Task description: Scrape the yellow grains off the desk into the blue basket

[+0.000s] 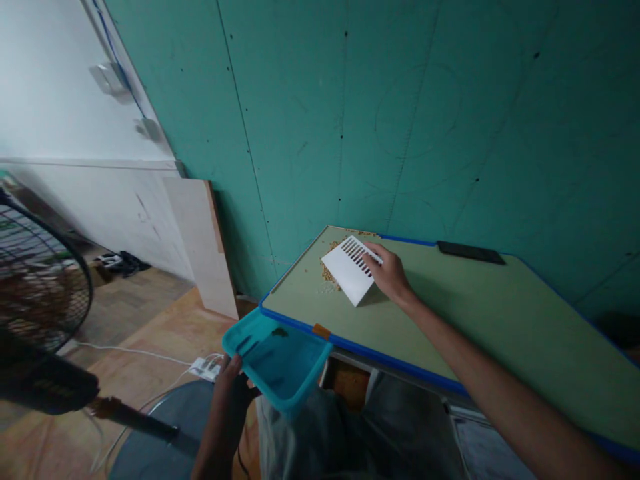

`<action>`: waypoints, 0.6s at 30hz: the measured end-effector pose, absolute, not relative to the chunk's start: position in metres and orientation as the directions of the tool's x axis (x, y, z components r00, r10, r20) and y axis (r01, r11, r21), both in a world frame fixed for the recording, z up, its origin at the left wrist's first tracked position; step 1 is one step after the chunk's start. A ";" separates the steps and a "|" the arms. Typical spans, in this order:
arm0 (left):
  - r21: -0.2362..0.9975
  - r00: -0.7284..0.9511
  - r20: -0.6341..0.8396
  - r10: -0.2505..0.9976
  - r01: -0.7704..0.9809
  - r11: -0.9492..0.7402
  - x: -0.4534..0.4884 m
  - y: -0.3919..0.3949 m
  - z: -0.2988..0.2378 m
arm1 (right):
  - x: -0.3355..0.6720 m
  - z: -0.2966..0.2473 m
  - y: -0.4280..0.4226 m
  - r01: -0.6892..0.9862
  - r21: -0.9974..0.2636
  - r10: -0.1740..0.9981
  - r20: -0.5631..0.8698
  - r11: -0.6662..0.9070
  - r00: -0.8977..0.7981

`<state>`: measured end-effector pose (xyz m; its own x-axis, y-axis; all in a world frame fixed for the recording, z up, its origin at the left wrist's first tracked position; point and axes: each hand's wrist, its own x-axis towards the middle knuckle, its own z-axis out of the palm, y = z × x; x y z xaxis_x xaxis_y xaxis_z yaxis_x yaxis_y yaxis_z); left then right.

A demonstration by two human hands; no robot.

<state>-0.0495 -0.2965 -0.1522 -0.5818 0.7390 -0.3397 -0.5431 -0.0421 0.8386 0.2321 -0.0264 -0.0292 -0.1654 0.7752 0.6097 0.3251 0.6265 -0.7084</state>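
White slotted plastic scraper [351, 270] is leaning on tan grains [327, 272] near the green table's [475, 320] far-left corner, right hand [393, 275] gripping it, left hand [229, 373] grasping a teal plastic tray [283, 363].

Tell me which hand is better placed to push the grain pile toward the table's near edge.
Right, probably. The right hand holds the white slotted plastic scraper against the tan grain pile; the left hand holds the teal plastic tray by the green table edge.
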 end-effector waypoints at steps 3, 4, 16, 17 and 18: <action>0.838 -0.584 -0.327 0.743 -0.543 -0.057 -0.055 -0.296 -0.157 | 0.233 -0.030 -0.026 0.347 -0.710 0.780 0.615 0.612 -0.117; 0.838 -0.582 -0.323 0.747 -0.542 -0.060 -0.057 -0.296 -0.160 | 0.233 -0.030 -0.025 0.356 -0.710 0.781 0.615 0.607 -0.105; 0.856 -0.612 -0.314 0.726 -0.513 -0.062 -0.057 -0.291 -0.166 | 0.226 -0.030 -0.025 0.409 -0.696 0.787 0.609 0.590 -0.098; 0.857 -0.619 -0.318 0.718 -0.512 -0.062 -0.056 -0.291 -0.165 | 0.225 -0.030 -0.025 0.413 -0.695 0.788 0.609 0.588 -0.097; 0.857 -0.624 -0.322 0.712 -0.512 -0.062 -0.055 -0.291 -0.164 | 0.225 -0.030 -0.025 0.414 -0.694 0.787 0.609 0.589 -0.100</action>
<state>-0.0554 -0.2910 -0.1642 -0.6241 0.7118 -0.3223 -0.5125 -0.0616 0.8565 0.2250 -0.0255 -0.0304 -0.1001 0.7872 0.6085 0.4141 0.5891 -0.6939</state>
